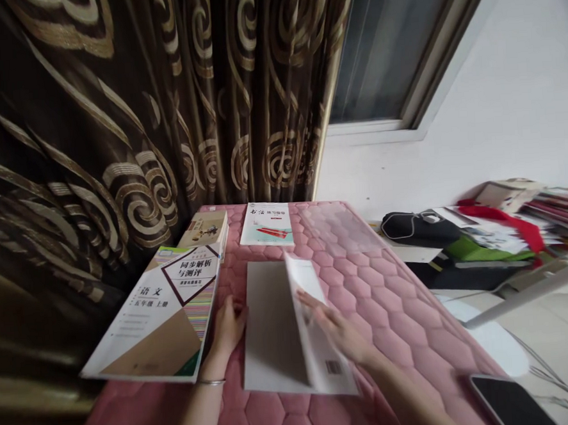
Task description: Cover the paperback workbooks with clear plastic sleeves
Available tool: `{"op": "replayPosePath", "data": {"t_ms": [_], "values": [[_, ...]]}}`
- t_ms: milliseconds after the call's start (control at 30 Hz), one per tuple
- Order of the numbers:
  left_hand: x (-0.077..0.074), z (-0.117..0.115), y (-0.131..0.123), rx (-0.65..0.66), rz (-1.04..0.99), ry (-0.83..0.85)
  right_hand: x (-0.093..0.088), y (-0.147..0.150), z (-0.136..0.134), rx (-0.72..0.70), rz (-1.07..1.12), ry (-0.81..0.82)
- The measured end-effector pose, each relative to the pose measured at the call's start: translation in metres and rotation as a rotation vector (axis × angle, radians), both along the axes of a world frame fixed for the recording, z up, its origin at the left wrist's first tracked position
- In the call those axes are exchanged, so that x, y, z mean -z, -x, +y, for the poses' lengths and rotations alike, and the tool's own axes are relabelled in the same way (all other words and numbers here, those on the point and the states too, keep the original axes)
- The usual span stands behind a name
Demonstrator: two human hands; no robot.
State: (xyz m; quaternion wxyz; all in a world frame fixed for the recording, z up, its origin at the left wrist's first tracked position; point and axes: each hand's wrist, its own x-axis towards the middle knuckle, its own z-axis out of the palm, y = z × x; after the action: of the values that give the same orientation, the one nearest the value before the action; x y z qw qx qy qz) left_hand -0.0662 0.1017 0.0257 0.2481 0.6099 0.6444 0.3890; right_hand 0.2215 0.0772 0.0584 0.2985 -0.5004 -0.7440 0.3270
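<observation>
Hands apart, R hand (pixel 337 334) on lifted white booklet cover (pixel 308 288), L hand (pixel 228 328) by grey inner page (pixel 272 325); rushed lift could crease cover or bump Chinese wkbk (pixel 150 317) just left.

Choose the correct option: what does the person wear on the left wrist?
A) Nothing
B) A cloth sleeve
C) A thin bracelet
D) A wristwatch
C. A thin silver-coloured bracelet circles the bare wrist just below the left hand.
</observation>
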Motion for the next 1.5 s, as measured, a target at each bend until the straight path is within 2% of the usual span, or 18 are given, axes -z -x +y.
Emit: {"op": "replayPosePath", "data": {"t_ms": [133,233,433,567,700,800,867,967,1100,1167,1267,1367,1433,1500], "values": [[-0.002,0.001,0.007,0.015,-0.089,0.002,0.011,0.039,-0.009,-0.128,-0.377,-0.051],[-0.003,-0.001,0.007,0.037,-0.091,-0.005,0.017,0.05,-0.014,-0.158,-0.517,-0.103],[0.007,-0.003,-0.008,0.011,0.314,-0.131,0.017,0.076,-0.012,-0.288,-0.525,-0.19],[0.013,-0.005,-0.016,-0.02,0.502,-0.165,0.014,0.102,0.019,-0.351,-0.526,-0.207],[0.013,-0.006,-0.019,-0.037,0.553,-0.138,0.011,0.119,0.076,-0.376,-0.56,-0.224],[0.009,-0.006,-0.019,-0.018,0.555,-0.087,0.008,0.13,0.114,-0.31,-0.598,-0.199],[0.008,-0.006,-0.019,-0.006,0.542,-0.05,0.006,0.138,0.129,-0.254,-0.609,-0.177],[0.006,-0.005,-0.019,-0.009,0.544,-0.024,0.007,0.148,0.134,-0.198,-0.615,-0.159],[0.004,-0.006,-0.019,-0.022,0.586,-0.021,0.013,0.136,0.124,-0.152,-0.638,-0.145],[0.003,-0.006,-0.019,-0.016,0.611,-0.018,0.016,0.112,0.118,-0.067,-0.677,-0.115],[-0.001,-0.006,-0.02,0.008,0.649,-0.012,0.017,0.066,0.114,0.133,-0.743,-0.05],[-0.005,-0.006,-0.02,0.014,0.675,-0.004,0.012,0.035,0.114,0.22,-0.774,-0.014],[-0.006,-0.006,-0.02,0.011,0.682,-0.007,0.008,0.034,0.11,0.238,-0.792,0.002],[-0.005,-0.006,-0.02,0.012,0.686,-0.019,0.007,0.049,0.098,0.235,-0.799,-0.008]]}}
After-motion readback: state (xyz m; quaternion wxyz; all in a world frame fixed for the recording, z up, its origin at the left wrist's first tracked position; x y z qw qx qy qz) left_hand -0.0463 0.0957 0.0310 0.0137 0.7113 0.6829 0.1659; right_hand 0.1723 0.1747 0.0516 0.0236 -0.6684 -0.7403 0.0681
